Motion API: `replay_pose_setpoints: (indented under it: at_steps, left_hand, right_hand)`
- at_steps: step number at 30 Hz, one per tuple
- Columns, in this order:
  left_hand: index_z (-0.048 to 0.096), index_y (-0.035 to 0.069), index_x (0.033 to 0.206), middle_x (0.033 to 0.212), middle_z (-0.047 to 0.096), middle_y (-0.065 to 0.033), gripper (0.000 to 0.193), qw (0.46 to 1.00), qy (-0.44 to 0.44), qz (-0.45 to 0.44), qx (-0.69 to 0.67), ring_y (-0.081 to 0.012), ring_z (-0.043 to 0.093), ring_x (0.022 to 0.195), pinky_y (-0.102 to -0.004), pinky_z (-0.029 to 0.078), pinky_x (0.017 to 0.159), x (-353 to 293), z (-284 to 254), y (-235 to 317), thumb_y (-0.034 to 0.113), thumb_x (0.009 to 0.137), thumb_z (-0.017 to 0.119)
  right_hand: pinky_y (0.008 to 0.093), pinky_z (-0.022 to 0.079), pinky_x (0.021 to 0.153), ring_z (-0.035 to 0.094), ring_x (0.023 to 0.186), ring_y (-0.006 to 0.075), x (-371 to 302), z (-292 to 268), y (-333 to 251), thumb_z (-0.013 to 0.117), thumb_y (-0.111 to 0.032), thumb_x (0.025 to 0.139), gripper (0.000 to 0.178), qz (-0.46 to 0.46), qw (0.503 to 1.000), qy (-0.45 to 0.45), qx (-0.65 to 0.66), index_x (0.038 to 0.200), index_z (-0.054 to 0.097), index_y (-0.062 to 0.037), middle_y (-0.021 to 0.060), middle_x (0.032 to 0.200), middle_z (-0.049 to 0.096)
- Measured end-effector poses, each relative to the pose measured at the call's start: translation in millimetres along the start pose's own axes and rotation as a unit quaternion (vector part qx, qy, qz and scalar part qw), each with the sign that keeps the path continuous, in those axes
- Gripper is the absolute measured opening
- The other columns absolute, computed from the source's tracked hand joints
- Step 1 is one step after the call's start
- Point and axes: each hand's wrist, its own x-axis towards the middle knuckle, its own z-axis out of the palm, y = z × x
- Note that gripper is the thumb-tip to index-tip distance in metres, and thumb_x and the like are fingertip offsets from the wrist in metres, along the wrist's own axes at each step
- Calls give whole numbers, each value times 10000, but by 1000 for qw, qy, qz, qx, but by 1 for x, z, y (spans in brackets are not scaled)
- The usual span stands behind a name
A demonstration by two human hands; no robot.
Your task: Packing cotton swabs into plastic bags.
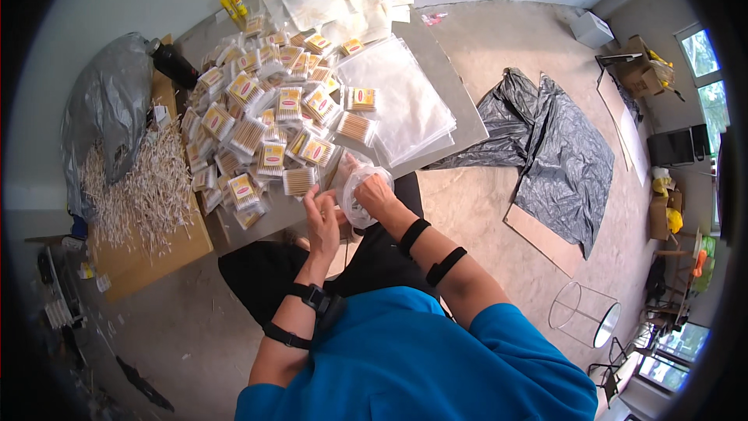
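A crumpled clear plastic bag (pixel 358 216) hangs at the table's near edge, bunched around my right hand (pixel 374 193). My right hand grips the bag, its fingers partly covered by the film. Just left of the bag, my left hand (pixel 322 217) has its fingers stretched and apart; whether the fingertips touch the film is hard to tell. Beyond both hands lies a large heap of small clear packets of cotton swabs (pixel 271 158) with yellow labels. Flat clear plastic bags (pixel 409 105) are stacked right of the heap.
Loose cotton swabs (pixel 140 195) cover a board at the left, beside a grey plastic sheet (pixel 109 101). A black bottle (pixel 173 64) and yellow glue sticks (pixel 233 6) stand past the heap. Black plastic sheeting (pixel 567 164) lies on the floor, right of the grey table (pixel 466 121).
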Motion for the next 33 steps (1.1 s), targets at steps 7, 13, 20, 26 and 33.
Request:
replay_pose_setpoints:
  at_steps: [7,13,20,26,33]
  left_hand:
    - [573,-6,1152,906,673,-108,313,972,-5,-170,164,-181,660,738,-297,540,605,21,-4,-39,188,910,525]
    - [642,-29,1015,824,682,-115,259,977,28,-153,147,-181,661,665,-288,525,558,36,-7,-66,183,879,580]
    - [669,-22,883,742,676,-96,193,963,-14,-139,231,-170,661,650,-283,513,529,34,-3,-59,139,880,563]
    - [672,-4,886,727,668,-61,186,976,-31,-193,92,-122,638,623,-241,493,516,18,4,-48,124,894,537]
    - [656,-37,874,748,664,-91,255,980,-49,-146,123,-127,633,631,-243,488,505,28,-9,-61,195,911,557]
  right_hand:
    - [344,452,920,599,998,299,-3,-8,-1,549,-95,759,320,-2,995,-99,-19,1038,629,41,215,1190,562]
    - [382,496,789,607,924,287,-1,-26,-20,557,-121,760,232,77,979,-183,-54,937,650,-5,184,971,622]
    - [379,500,595,606,774,276,-3,-23,-20,577,-147,752,111,107,967,-214,-82,755,657,-70,145,839,597]
    - [375,500,609,605,809,269,5,-19,-17,573,-152,763,135,101,973,-190,-81,721,660,-57,142,828,591]
    - [377,508,683,595,872,290,-8,-18,-9,556,-95,761,118,73,989,-126,-30,783,635,-10,150,864,572]
